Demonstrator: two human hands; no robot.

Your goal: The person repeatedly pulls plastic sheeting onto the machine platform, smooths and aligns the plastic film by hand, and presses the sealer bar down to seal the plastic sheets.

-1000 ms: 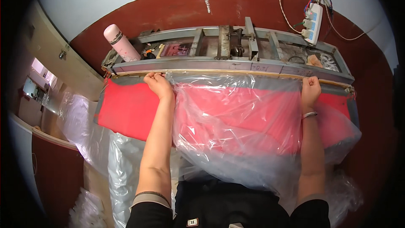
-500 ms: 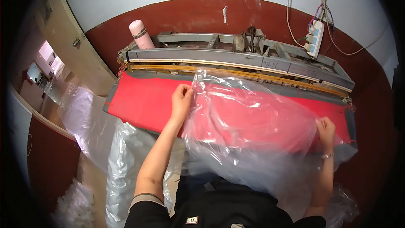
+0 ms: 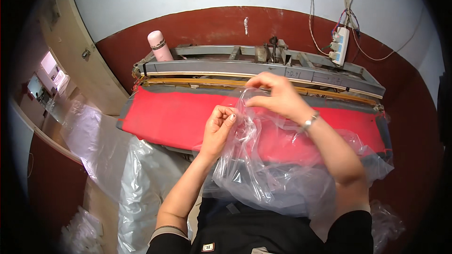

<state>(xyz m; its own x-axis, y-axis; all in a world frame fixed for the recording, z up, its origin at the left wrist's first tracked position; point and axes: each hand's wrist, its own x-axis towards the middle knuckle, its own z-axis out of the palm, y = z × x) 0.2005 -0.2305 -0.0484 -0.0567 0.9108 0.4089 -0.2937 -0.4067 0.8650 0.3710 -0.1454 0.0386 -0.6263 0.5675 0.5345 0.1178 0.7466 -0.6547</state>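
Note:
A sheet of clear plastic film hangs bunched over the red padded board and trails down towards my lap. My left hand is closed, pinching the gathered film between thumb and fingers. Just above and to the right, my right hand arches over the film's top end. Its thumb and fingers are apart, with the film's edge close by them. Behind the board runs a long grey metal frame with a yellowish strip along its front.
A pink bottle stands at the frame's left end. A white power strip hangs by cables on the wall. Silvery plastic film drapes at lower left, with more plastic on the floor. A door stands at the left.
My right hand has come from the board's right end to beside my left hand. The film, spread out before, is now gathered. My left hand has shifted slightly right and nearer.

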